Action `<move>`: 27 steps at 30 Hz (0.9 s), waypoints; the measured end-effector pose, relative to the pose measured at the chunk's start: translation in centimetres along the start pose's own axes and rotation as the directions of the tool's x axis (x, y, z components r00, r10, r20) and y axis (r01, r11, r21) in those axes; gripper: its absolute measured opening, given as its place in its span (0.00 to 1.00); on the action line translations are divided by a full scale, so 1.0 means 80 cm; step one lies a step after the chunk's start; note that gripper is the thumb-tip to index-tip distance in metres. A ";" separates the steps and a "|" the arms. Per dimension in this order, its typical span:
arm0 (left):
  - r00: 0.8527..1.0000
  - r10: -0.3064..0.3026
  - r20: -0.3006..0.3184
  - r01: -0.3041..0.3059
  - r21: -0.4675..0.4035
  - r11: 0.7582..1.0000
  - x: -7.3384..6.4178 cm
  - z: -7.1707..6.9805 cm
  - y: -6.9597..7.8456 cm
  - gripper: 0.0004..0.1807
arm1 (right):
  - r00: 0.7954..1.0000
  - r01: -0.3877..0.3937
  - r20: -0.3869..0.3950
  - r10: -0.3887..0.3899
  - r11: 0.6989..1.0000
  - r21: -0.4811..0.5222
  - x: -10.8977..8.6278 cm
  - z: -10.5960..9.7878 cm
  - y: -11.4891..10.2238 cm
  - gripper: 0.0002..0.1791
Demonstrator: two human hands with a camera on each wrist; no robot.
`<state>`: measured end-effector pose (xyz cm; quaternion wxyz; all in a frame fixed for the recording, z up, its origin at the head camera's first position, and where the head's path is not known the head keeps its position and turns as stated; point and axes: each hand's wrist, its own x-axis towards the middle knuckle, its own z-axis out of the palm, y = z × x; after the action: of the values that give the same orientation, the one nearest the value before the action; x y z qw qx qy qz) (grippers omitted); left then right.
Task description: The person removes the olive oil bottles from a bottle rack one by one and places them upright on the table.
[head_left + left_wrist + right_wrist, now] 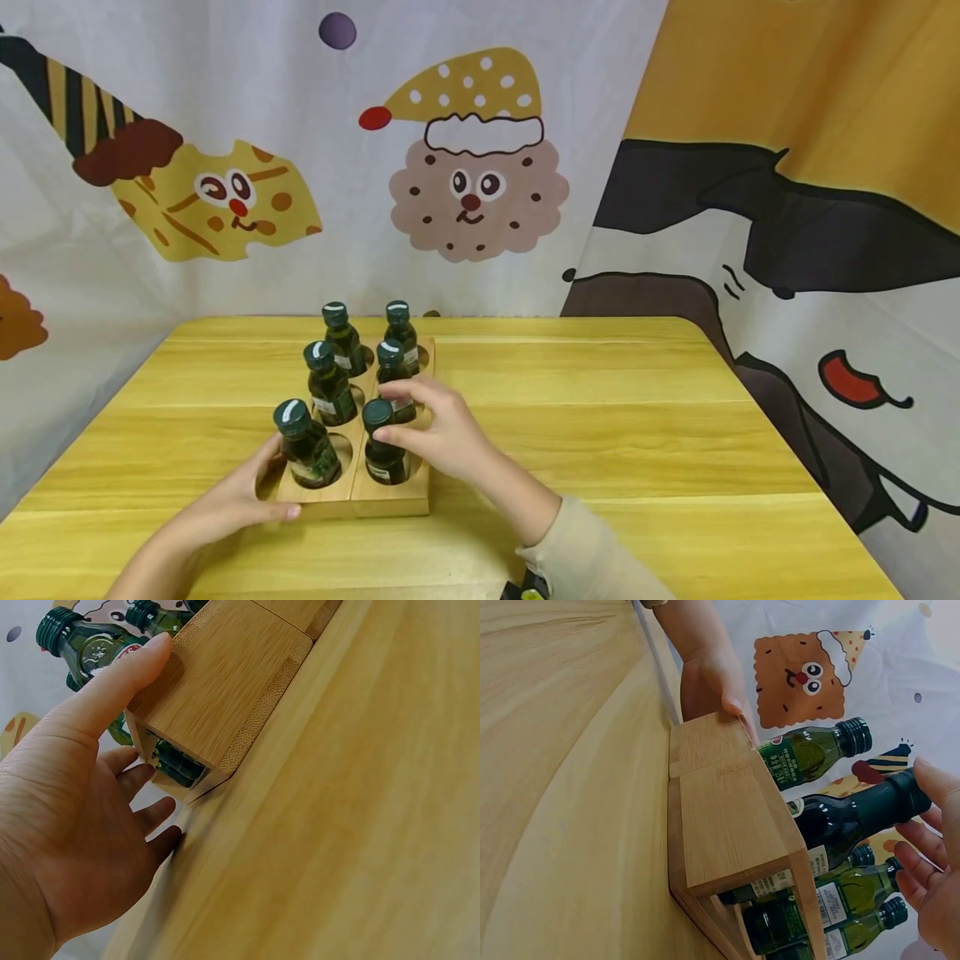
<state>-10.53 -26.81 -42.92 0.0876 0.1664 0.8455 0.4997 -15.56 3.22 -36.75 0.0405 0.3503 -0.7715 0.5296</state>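
A wooden bottle rack (390, 506) stands on the table, with several dark green bottles upright in its round holes, in two rows. At its front left corner is my left hand (232, 500); the left wrist view shows the thumb on the front face and the fingers along the open side, gripping the corner. My right hand (450, 425) pinches the front right bottle (386, 462) near its cap, between thumb and fingers. In the right wrist view that bottle (829, 821) looks darker than its neighbour, the front left bottle (795, 757). Its base is still within the rack.
The wood-grain table (600, 417) extends to the right of the rack. Behind it hangs a white curtain (262, 83) with cartoon prints. A small black object (525, 587) shows by the right sleeve at the near edge.
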 end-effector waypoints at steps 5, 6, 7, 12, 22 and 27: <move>1.000 -0.007 -0.004 0.007 0.008 1.000 0.000 -0.001 -0.002 0.58 | 1.000 -0.013 -0.006 0.013 1.000 -0.011 0.000 0.004 -0.001 0.22; 1.000 -0.006 -0.004 0.006 0.009 1.000 0.000 -0.001 -0.003 0.57 | 1.000 -0.018 -0.008 0.018 1.000 -0.014 0.001 0.004 -0.001 0.21; 1.000 -0.005 -0.004 0.005 0.008 1.000 0.000 -0.001 -0.003 0.57 | 1.000 -0.020 -0.009 0.020 1.000 -0.016 0.001 0.005 -0.001 0.21; 1.000 -0.014 -0.006 0.015 0.007 1.000 -0.001 -0.002 -0.004 0.57 | 1.000 -0.028 -0.006 0.027 0.999 -0.027 0.003 0.006 -0.003 0.19; 1.000 -0.018 -0.005 0.018 0.012 1.000 -0.001 -0.001 -0.002 0.57 | 0.999 -0.037 0.032 0.038 0.998 -0.043 0.005 0.005 -0.011 0.17; 1.000 -0.009 -0.002 0.009 0.007 1.000 0.000 0.000 0.000 0.57 | 0.998 -0.055 0.041 0.057 0.997 -0.049 0.005 0.003 -0.014 0.16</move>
<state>-10.52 -26.83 -42.91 0.0886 0.1623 0.8480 0.4966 -15.14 2.57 -35.78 0.0180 0.3385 -0.7943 0.5042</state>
